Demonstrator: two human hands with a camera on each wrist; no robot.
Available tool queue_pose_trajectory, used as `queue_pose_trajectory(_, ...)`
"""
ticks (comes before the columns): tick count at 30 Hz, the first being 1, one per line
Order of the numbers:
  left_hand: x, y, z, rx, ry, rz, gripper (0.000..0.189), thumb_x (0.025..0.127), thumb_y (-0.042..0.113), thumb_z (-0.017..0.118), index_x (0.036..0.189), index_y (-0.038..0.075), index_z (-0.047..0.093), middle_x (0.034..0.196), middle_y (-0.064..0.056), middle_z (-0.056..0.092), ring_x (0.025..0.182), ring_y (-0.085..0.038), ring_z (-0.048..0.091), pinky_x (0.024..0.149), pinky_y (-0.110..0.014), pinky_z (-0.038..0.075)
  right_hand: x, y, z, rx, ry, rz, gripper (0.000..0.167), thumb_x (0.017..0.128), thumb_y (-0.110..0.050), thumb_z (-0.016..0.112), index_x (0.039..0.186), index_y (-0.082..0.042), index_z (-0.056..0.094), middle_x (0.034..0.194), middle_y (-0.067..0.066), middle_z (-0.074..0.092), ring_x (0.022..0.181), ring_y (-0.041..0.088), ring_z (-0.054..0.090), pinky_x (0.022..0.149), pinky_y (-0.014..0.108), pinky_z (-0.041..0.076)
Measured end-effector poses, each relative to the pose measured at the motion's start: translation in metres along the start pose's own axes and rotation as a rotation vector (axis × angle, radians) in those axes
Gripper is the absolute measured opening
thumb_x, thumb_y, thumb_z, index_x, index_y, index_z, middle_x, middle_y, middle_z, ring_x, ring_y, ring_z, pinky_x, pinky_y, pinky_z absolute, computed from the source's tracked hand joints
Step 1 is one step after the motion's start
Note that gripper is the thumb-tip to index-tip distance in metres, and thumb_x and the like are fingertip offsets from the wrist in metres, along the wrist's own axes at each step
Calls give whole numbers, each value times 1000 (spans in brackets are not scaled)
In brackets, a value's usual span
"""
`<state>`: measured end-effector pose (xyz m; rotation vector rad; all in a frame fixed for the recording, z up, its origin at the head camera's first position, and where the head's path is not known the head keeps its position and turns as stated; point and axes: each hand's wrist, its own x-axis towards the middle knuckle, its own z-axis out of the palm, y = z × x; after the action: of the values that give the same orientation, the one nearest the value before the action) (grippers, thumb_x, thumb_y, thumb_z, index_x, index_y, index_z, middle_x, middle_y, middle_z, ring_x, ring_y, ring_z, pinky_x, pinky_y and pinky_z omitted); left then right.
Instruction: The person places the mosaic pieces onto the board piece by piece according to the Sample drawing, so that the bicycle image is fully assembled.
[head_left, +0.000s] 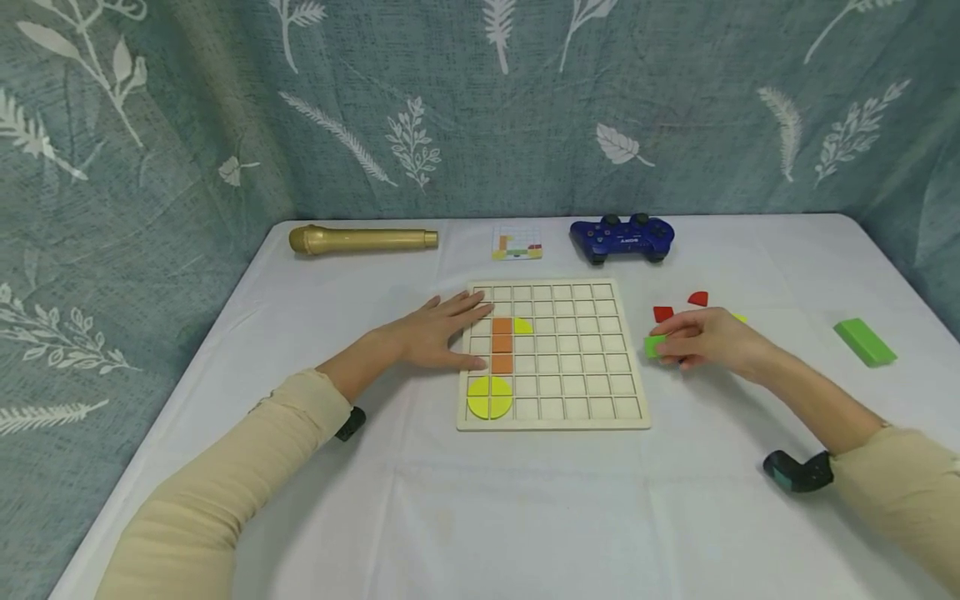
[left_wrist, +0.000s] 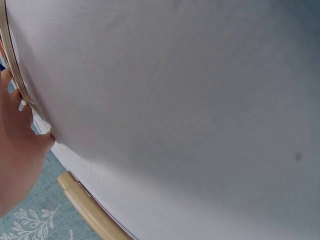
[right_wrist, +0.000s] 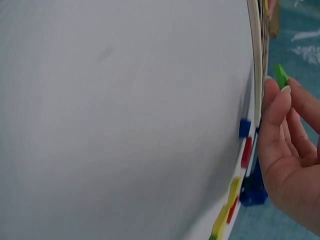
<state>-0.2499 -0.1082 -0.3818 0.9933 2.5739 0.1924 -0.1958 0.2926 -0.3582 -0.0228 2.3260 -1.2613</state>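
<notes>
Right hand [head_left: 708, 340]: thumb and fingers pinching one green piece [head_left: 654, 347] at the tips; long axis unclear, partly covered. Board [head_left: 581, 362]: just left of those fingertips. Left hand [head_left: 442, 333]: thumb apart from fingers, on board's left edge.

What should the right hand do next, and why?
Probably carry the green piece left over the board toward its bare squares: the right hand pinches it just off the right edge, the left hand rests at the left side, and the small card seems to show green near its bottom.
</notes>
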Motion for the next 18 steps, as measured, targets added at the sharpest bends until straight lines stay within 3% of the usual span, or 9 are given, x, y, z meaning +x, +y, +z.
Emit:
queue_pose_trajectory(11, 0, 1, -2, 2, -9, 9, 92, 87, 67, 50, 155, 21, 9, 159, 0, -2, 144, -20, -4, 113, -50, 2, 10, -26, 36, 134, -119, -37, 40, 90, -8, 66, 125, 9, 56, 99, 12, 70, 85, 20, 69, 76, 32, 55)
queue_pose_trajectory(18, 0, 0, -2, 12, -11, 9, 92, 87, 68, 49, 155, 22, 8, 159, 1, -3, 144, -19, -5, 113, -49, 2, 19, -41, 61, 75, -144, -66, 33, 90, -13, 68, 118, 4, 63, 95, 9, 71, 80, 19, 69, 71, 29, 55)
